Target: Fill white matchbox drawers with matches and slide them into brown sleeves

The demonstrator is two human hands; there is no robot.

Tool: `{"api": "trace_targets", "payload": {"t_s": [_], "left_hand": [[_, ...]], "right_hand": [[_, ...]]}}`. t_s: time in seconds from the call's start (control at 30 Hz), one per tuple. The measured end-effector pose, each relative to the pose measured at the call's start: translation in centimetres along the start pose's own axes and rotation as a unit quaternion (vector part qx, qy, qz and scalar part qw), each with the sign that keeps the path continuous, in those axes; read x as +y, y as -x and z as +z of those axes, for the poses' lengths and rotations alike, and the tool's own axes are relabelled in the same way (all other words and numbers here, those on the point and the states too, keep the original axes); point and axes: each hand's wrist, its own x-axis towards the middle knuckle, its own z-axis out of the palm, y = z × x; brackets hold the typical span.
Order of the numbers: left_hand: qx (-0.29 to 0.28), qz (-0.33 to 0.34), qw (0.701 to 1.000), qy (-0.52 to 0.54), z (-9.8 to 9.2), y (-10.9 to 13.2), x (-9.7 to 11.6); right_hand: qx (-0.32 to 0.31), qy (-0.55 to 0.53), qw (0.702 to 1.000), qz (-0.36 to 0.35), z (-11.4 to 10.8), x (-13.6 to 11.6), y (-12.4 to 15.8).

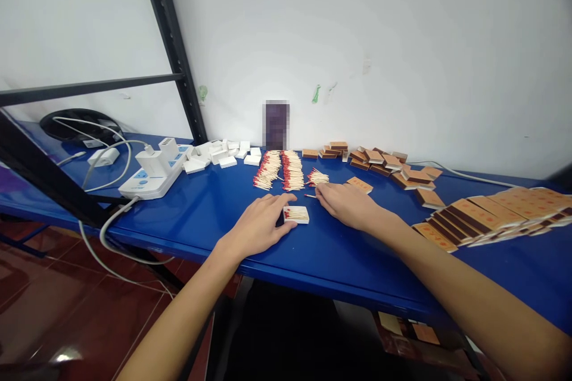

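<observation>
Far left on the blue table (pixel 339 268), there's a white power strip (pixel 145 183) with chargers plugged in, and next along, a jumble of small white trays (pixel 218 158) close to the wall. Now the left hand (pixel 257 225): it curves around the left end of a white tray with matches (pixel 300 221), thumb by the near edge, forefinger arched over the far corner; whether it's actually pinching the tray, I can't tell. The tray sits flat at the front of the table, a few red-tipped matches lying inside. Behind it, two long heaps of matches (pixel 292 171) run side by side, red heads to the left, and just to their right comes a smaller pile of matches (pixel 319 176). Here's the right hand (pixel 345 203), fingers bent and bunched together, a single match (pixel 309 195) poking out leftward at the fingertips; gripped or just touched, I can't tell. Beyond that hand lies one orange box (pixel 361 184), then a scattered heap of orange-and-brown boxes (pixel 393 162), and far right, overlapping rows of more boxes (pixel 504 208).
</observation>
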Motion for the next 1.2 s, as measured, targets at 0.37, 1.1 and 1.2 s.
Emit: {"api": "trace_targets", "payload": {"t_s": [0.37, 1.1, 1.2], "left_hand": [[-0.026, -0.028, 0.999, 0.016, -0.4, 0.4, 0.1], [-0.006, -0.04, 0.995, 0.095, -0.7, 0.2, -1.4], [-0.007, -0.041, 0.995, 0.086, -0.8, 0.2, -1.4]], "right_hand": [[0.057, -0.166, 0.977, -0.123, -2.3, -2.5, 1.6], [0.081, -0.243, 0.962, -0.092, -1.9, -3.8, 1.1], [0.096, -0.217, 0.97, -0.044, -1.0, -3.0, -0.1]]}}
